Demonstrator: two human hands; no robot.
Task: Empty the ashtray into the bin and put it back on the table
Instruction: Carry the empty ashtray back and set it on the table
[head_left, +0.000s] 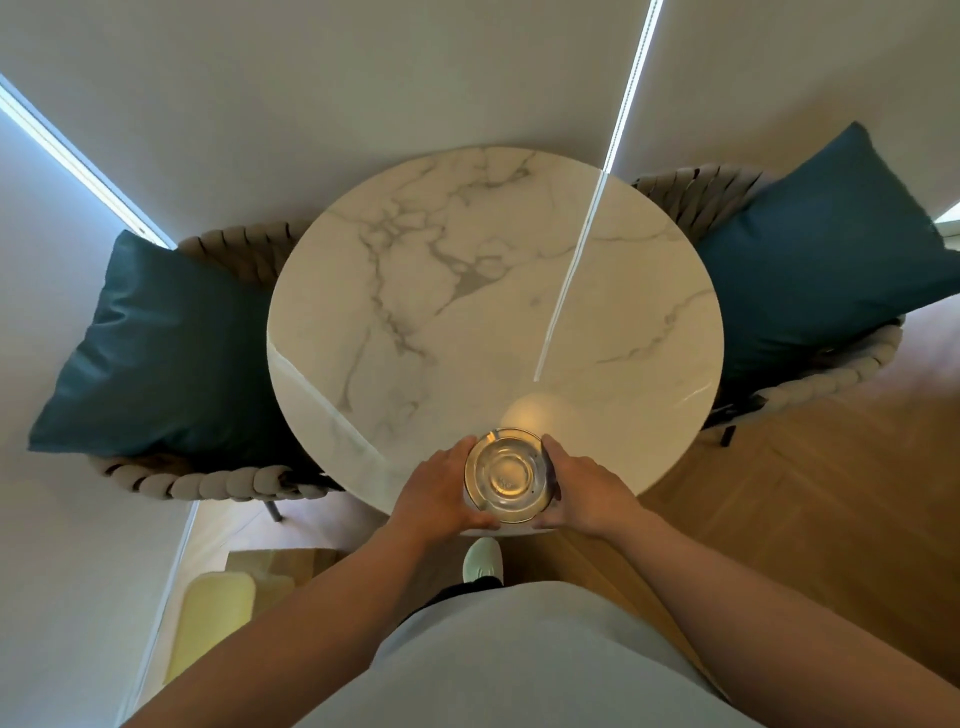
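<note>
Left hand (439, 488) cups the ashtray (508, 475) at its 9 o'clock side, forearm stretched forward; the clear glass ashtray sits at the round marble surface's (467, 291) 6 o'clock edge; right hand (589, 493) clasps its 3 o'clock side, mirrored.

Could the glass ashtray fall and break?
It could. The ashtray sits at the very near edge of the round marble table, above a hard wooden floor. The left hand and right hand only press its smooth sides, so that grip might slip. No bin is in view, so it may be carried some way.
</note>
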